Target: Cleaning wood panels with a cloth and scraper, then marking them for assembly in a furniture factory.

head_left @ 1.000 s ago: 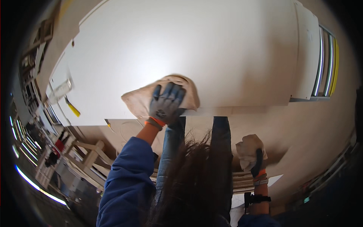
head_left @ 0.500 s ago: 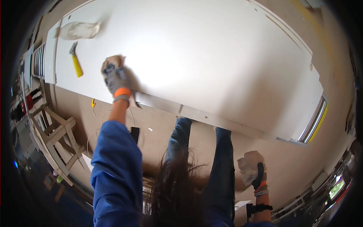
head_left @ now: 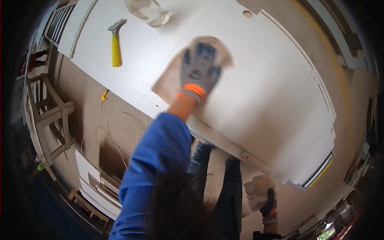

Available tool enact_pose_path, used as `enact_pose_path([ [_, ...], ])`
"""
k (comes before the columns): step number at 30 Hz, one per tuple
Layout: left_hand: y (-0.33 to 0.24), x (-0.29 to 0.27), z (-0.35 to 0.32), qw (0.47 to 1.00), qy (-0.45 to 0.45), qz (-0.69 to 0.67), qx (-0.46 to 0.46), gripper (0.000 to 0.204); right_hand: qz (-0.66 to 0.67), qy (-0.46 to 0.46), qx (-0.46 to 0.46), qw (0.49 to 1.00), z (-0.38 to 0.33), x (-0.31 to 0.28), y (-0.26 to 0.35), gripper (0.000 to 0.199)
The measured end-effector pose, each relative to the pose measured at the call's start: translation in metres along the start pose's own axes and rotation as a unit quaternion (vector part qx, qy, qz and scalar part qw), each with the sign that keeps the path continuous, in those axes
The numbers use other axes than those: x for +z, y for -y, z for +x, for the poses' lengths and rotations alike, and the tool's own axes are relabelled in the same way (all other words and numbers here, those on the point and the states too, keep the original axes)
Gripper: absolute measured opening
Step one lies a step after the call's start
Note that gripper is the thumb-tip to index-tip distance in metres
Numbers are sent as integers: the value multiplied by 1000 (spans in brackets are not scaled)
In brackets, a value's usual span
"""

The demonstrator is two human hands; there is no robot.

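My left hand (head_left: 199, 70), in a grey glove with dark fingertips and an orange cuff, lies flat with fingers spread on a beige cloth (head_left: 170, 80). The cloth is spread under it on a large white panel (head_left: 256, 72). Low at the right, my right hand (head_left: 270, 202), also gloved, is closed on a second beige cloth (head_left: 259, 191), bunched and held off the panel, beside my legs. A scraper with a yellow handle (head_left: 115, 50) lies on the panel to the left. Beyond it, a clear plastic bottle (head_left: 150, 12) rests on its side.
At the left stands a wooden trestle (head_left: 56, 114). A thin pale cable (head_left: 110, 138) loops on the floor near a small yellow tool (head_left: 105, 96). White boards (head_left: 90, 176) lie at lower left. A metal and yellow strip (head_left: 319, 172) runs along the panel's right end.
My left hand has swept right and away across the panel, its cloth now spread flatter. My view has shifted too, so the scraper and bottle appear farther right. The right hand still holds its cloth.
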State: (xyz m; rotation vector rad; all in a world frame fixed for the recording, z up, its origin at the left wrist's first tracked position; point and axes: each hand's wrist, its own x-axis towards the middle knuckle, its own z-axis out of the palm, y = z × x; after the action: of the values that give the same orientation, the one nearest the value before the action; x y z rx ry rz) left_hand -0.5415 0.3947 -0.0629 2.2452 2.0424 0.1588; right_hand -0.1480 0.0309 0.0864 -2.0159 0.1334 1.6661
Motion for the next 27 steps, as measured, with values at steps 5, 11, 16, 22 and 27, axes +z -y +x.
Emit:
enact_pose_path([
  [5, 107, -19, 0, 988, 10, -62, -140, 49, -41, 12, -27, 999, 3, 9, 14, 63],
  [11, 152, -102, -3, 966, -159, -122, -161, 45, 15, 60, -21, 998, -7, 24, 64, 65],
  [16, 163, -196, 32, 958, -261, -42, -110, 41, 91, 144, -78, 982, 11, 53, 112, 63],
  [22, 139, -183, 45, 968, 0, 139, -209, 83, 203, 233, -41, 950, 20, 71, 154, 70],
  [27, 145, -117, 18, 964, 69, 130, -222, 77, 193, 203, -44, 959, 18, 104, 144, 68],
])
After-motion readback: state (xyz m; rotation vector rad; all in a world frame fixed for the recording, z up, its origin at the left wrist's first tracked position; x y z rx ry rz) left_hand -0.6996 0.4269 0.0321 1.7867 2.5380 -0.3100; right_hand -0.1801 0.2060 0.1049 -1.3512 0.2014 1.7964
